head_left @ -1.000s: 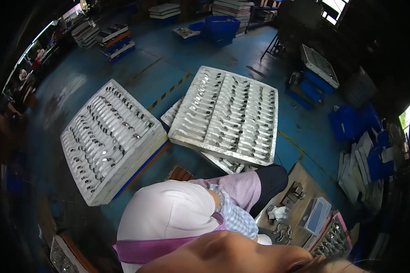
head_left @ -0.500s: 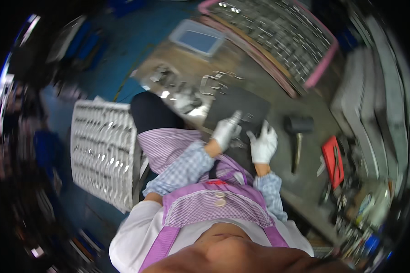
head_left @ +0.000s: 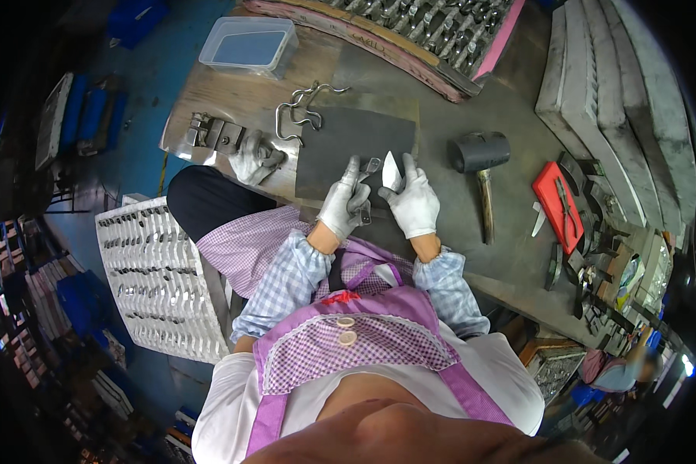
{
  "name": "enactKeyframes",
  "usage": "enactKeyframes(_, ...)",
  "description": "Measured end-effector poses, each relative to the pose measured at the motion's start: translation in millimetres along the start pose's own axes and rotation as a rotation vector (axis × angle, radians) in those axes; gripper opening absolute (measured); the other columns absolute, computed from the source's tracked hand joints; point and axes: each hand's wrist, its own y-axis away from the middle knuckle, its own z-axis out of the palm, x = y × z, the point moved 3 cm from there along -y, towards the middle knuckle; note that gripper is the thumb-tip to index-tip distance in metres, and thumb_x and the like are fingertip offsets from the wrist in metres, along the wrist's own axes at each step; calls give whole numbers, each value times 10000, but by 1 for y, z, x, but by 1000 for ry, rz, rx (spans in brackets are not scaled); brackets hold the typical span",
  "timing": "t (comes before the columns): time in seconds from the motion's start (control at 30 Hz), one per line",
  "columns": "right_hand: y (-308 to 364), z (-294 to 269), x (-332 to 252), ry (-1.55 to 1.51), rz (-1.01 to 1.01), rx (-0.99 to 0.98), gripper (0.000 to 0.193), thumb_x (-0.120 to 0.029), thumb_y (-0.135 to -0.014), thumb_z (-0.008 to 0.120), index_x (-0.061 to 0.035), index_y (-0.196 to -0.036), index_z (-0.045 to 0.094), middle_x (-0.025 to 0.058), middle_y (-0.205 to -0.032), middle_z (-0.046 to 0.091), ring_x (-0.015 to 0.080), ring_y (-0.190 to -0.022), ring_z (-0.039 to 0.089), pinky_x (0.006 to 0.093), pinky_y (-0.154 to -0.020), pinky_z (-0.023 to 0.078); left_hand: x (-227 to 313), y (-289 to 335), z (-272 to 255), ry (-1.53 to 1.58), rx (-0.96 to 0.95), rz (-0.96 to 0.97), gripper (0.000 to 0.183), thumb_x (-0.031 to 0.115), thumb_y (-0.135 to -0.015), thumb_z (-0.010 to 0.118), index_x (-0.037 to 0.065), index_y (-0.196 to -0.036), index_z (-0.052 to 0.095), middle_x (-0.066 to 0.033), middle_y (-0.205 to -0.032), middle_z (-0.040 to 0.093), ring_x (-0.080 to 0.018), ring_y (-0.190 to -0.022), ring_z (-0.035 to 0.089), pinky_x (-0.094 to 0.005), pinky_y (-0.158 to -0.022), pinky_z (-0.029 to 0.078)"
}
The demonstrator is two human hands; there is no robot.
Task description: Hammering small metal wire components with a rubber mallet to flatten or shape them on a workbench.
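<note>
My left hand (head_left: 340, 206), in a white glove, is closed around a small metal part (head_left: 373, 165) with flat ends. One end shows above the fingers and the other below; the middle is hidden. To its right, my right hand (head_left: 414, 203), also gloved in white, has a white pointed piece (head_left: 391, 172) between thumb and fingers, its tip upward. What that piece is made of is unclear. Both hands are close together, over the near edge of a dark mat (head_left: 348, 139) on the worktable. Bent metal rods (head_left: 298, 112) lie at the mat's far left corner.
A black-headed mallet (head_left: 479, 152) lies right of the mat, then a red tray (head_left: 557, 207) with pliers. A metal fixture (head_left: 216, 133) and a crumpled grey glove (head_left: 254, 158) are on the left. Behind are a clear plastic box (head_left: 249, 45) and a pink-edged tray of metal parts (head_left: 505, 42).
The view has shifted, so the table sits further left and higher. My hands are closer together. My right hand, spread earlier, now grips the white pointed piece.
</note>
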Motion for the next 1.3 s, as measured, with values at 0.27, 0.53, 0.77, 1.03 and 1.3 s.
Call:
enactKeyframes(0.27,-5,-15,0,121,-29,44,800,-379,-693,815,-104,-1367,483,159,-1100,623,359,-939,659,447,-782,533,-5,-1,1,86,50,78,496,491,-1009,487,20,-1102,613,70,-456,267,-66,-336,278,-238,-351,258)
enactKeyframes(0.53,7,-22,-26,-260,-1,-153,630,-230,-808,720,-107,-1386,501,191,-899,704,337,-818,695,424,-733,555,0,11,2,4,293,148,395,397,-990,567,22,-1088,645,62,-476,340,-65,-380,364,-205,-424,368)
enactKeyframes(0.77,9,-32,-75,-440,23,-66,629,-191,-845,608,-110,-1442,427,226,-706,659,402,-671,675,481,-650,551,-5,15,-10,184,323,219,185,236,-924,683,62,-985,671,34,-639,551,-71,-484,507,-214,-435,404)
enactKeyframes(1.03,9,-38,-80,-753,51,-50,665,-121,-809,646,-118,-1444,447,181,-670,634,321,-633,697,398,-617,550,-8,20,-6,299,388,291,150,186,-920,683,40,-955,676,34,-608,546,-62,-458,466,-216,-431,373)
enactKeyframes(1.3,8,-38,-85,-740,72,-55,659,-131,-806,645,-117,-1437,453,180,-673,638,358,-647,687,426,-623,548,-9,22,-12,278,396,287,154,202,-923,684,53,-959,672,52,-597,524,-58,-438,434,-217,-413,345)
